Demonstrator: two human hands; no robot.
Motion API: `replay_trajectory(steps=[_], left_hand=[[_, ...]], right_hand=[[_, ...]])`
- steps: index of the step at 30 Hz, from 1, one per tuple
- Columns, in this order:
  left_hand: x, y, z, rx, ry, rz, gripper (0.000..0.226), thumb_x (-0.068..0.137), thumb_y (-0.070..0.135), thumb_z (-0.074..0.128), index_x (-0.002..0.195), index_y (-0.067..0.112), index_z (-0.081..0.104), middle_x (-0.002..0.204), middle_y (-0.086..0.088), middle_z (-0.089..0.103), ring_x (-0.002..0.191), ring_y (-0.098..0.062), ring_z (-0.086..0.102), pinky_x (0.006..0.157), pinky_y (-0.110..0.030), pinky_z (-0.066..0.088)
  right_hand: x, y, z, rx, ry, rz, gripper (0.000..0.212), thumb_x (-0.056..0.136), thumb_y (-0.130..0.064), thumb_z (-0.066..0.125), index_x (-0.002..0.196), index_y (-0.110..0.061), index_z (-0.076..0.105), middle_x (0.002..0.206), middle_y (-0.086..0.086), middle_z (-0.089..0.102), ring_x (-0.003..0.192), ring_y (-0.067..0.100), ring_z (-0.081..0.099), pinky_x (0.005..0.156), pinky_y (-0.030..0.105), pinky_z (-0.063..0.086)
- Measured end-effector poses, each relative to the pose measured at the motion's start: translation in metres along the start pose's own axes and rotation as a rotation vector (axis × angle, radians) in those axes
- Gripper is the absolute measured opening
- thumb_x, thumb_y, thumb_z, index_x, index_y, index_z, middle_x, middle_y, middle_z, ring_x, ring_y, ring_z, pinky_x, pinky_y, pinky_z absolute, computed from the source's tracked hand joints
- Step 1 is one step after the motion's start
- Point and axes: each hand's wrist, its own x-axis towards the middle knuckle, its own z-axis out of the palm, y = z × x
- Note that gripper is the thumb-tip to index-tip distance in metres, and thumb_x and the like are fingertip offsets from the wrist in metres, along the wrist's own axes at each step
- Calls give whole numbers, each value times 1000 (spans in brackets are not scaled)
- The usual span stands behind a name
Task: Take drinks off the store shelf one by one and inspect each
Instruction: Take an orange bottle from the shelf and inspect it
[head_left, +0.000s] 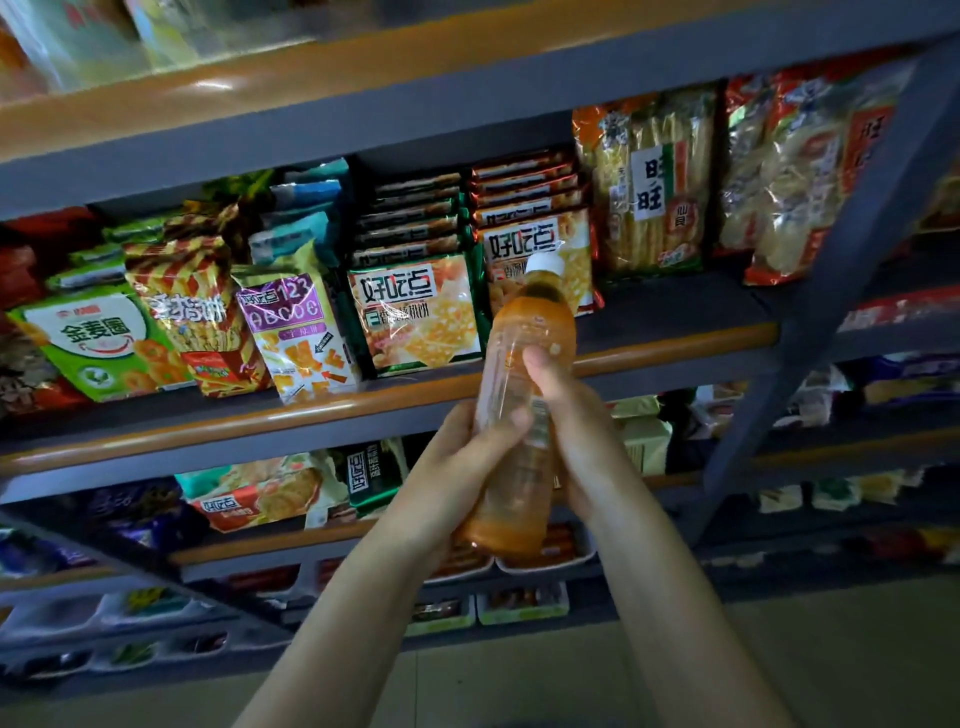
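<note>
- Both hands on one bottle (524, 395): left hand (462, 467) wraps the lower half from the left, thumb laid across the front; right hand (571, 415) grips the middle from the right, thumb pressed on the front higher up.
- Fingers of both hands curl round behind the bottle; fingertips hidden, so how tight the hold is cannot be told.
- Bottle is clear plastic, orange drink inside, white cap (545, 263) on top, tilted with the cap leaning up and to the right, away from the person.
- Bottle is off any shelf, held in the air in front of the shelf unit (322, 410).
- Beyond the cap: packs of biscuits (421, 312) standing on the shelf just behind the grip.
- Left of the grip: more snack bags (88, 338) in a row on the same shelf.
- Up and right of the grip: tall bags of rice crackers (654, 187).
- Below the grip: lower shelves with packets, blurred, contents unclear.
- No other drinks visible on these shelves.
- Progress judgement: one drink is in hand and in the inspect step, label side seems turned toward the person.
- Left to do: finish checking this one, then fetch further drinks; how many are done or remain cannot be told.
</note>
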Motion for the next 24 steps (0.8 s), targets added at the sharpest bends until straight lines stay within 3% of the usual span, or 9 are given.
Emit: replay_trajectory(steps=[3,6,8,11,13,16,20,24], left_hand=[[0,-4,4,27,28,50,60,72,40,76,124,16,57,114,-12,72,99,-26,73,82,-41,62],[1,-5,3,2,32,97,54,74,38,74,121,14,61,111,-13,74,96,-29,73,78,-40,62],[1,-4,0,-48,18,100,51,77,39,70,120,12,66,107,-13,75,93,-28,74,73,-36,60],[2,-2,-4,-97,-29,96,48,78,48,66,110,15,76,105,-16,75,91,-28,72,74,-35,60],[2,-2,-3,-128,-51,76,46,79,49,63,107,14,77,101,-16,75,88,-27,73,76,-35,60],[1,0,3,-84,-40,50,57,79,49,63,123,13,67,108,-13,75,93,-26,74,75,-34,60],[3,-1,5,-15,-33,110,55,78,41,68,128,21,59,113,-6,75,101,-23,73,76,-32,60],[2,-3,2,-38,19,108,45,82,39,69,119,15,68,108,-12,75,95,-27,73,72,-33,59]], right_hand=[[-1,1,-6,-71,9,-32,64,57,-80,63,91,-28,75,95,-2,78,93,19,73,88,44,58],[-4,-1,-12,-80,-27,-84,61,64,-87,60,89,-32,73,85,-16,77,87,3,72,75,23,56],[-1,-2,-17,-32,-22,-98,61,60,-81,54,89,-31,73,89,-14,77,97,8,71,89,30,55],[3,-1,-22,32,-101,-112,45,83,-68,63,92,-26,78,103,-2,78,107,17,71,103,41,49],[2,0,-22,95,-134,-109,34,83,-54,60,91,-27,80,104,1,78,104,19,72,100,39,51],[-1,3,-21,147,-133,-147,29,81,-46,62,91,-25,79,101,1,79,98,17,74,89,33,56],[-3,4,-19,86,-46,-150,49,71,-59,74,103,-21,76,105,1,78,103,18,73,95,40,55],[-6,-1,-23,18,-88,-172,43,80,-60,69,98,-21,74,97,-5,79,94,8,73,83,24,56]])
